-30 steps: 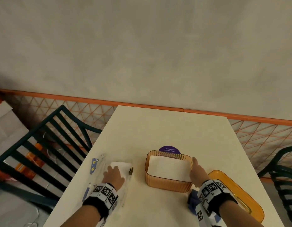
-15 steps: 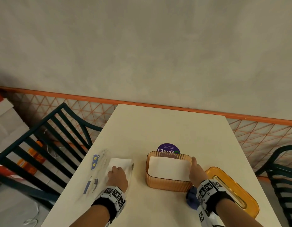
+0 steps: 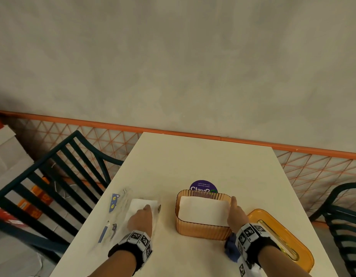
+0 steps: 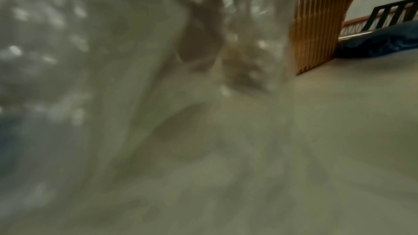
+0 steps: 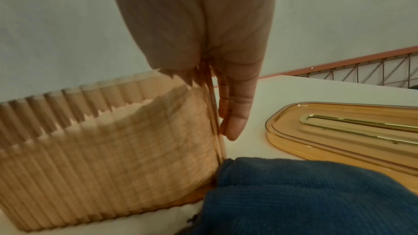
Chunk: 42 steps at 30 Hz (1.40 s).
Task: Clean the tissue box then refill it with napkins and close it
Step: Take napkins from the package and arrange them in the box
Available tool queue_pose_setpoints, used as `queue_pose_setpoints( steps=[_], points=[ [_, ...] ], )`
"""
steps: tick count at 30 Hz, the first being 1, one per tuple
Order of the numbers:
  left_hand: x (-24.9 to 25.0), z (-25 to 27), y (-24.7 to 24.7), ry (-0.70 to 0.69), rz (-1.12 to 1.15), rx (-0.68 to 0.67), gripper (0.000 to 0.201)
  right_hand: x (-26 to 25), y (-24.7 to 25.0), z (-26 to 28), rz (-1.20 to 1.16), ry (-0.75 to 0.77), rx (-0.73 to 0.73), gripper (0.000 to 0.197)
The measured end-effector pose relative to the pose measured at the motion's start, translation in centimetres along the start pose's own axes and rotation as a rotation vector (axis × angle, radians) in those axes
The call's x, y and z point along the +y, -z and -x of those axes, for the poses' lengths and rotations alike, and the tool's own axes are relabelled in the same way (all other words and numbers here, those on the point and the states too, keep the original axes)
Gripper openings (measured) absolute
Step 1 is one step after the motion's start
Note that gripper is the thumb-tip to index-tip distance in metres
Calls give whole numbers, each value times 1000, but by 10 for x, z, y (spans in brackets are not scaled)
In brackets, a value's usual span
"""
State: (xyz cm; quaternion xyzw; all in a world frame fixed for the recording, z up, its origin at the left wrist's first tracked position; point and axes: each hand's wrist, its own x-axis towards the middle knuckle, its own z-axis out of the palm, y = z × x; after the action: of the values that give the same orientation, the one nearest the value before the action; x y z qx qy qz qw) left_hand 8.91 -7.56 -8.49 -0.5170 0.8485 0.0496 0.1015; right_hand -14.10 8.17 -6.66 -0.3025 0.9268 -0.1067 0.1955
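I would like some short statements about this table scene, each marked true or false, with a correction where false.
1. The tissue box has napkins inside. True.
2. The lid is closed on the box. False: it lies on the table, right of the box.
3. The right hand holds the box's right wall. True.
4. The left hand is inside the box. False: it rests on a napkin pack left of the box.
5. A blue cloth lies beside the box. True.

The tissue box [image 3: 202, 228] was ribbed translucent amber plastic; its lid [image 3: 281, 239] was glossy, with a metallic slot rim. Napkins [image 3: 203, 209] were matt white paper. The cloth [image 5: 316, 199] was blue textured fabric. The bench [image 3: 203, 162] was smooth matt cream.
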Motion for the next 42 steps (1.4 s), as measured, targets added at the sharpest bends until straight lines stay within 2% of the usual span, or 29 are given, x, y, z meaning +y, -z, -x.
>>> queue_pose_setpoints(
  steps=[2,6,9,10,13,14,15,19,21,22,24,26,28,29,31,32,34,35,36,37,40,42],
  points=[
    [-1,-3,5,12,28,1,46,1,-2,-2,13,-7,-8,60],
    [-11,-3,15,16,82,1,36,2,-1,-2,23,-2,-32,63],
    [-19,4,29,28,142,15,37,0,12,6,-25,7,-100,57],
    [-21,8,38,31,170,51,35,0,20,8,-52,22,-95,53],
    [-22,27,81,1,204,254,25,-7,47,15,-170,128,68,54],
    [-19,35,96,-36,201,328,24,-15,58,20,-257,164,81,55],
    [-14,42,109,-77,203,398,24,-25,69,26,-377,192,33,56],
    [19,61,134,-328,266,562,27,-75,104,60,-912,161,-436,56],
    [34,65,130,-527,330,585,26,-89,115,71,-1027,184,-607,56],
    [38,66,124,-620,336,583,26,-92,118,74,-1053,207,-650,56],
    [43,63,108,-745,389,570,28,-90,121,74,-1073,241,-616,52],
    [43,62,97,-798,615,526,30,-81,122,73,-1012,287,-525,62],
    [42,61,90,-706,966,443,28,-72,124,75,-933,314,-420,71],
    [42,62,92,-594,1143,407,21,-67,126,75,-915,314,-388,76],
    [44,55,97,-239,1429,282,14,-60,131,77,-911,307,-354,82],
    [46,52,101,-57,1553,165,20,-57,133,77,-908,304,-341,83],
    [51,43,105,151,1779,-161,33,-54,134,79,-910,293,-321,85],
    [55,40,107,197,1842,-282,41,-53,134,80,-911,283,-317,86],
    [60,38,106,199,1845,-349,48,-53,132,80,-905,269,-317,86],
    [65,37,107,165,1774,-360,52,-52,129,79,-892,252,-317,85],
    [75,32,109,102,1471,-198,41,-50,123,72,-886,177,-272,76],
    [78,25,110,63,1373,-135,36,-47,118,61,-886,107,-190,72]
  ],
)
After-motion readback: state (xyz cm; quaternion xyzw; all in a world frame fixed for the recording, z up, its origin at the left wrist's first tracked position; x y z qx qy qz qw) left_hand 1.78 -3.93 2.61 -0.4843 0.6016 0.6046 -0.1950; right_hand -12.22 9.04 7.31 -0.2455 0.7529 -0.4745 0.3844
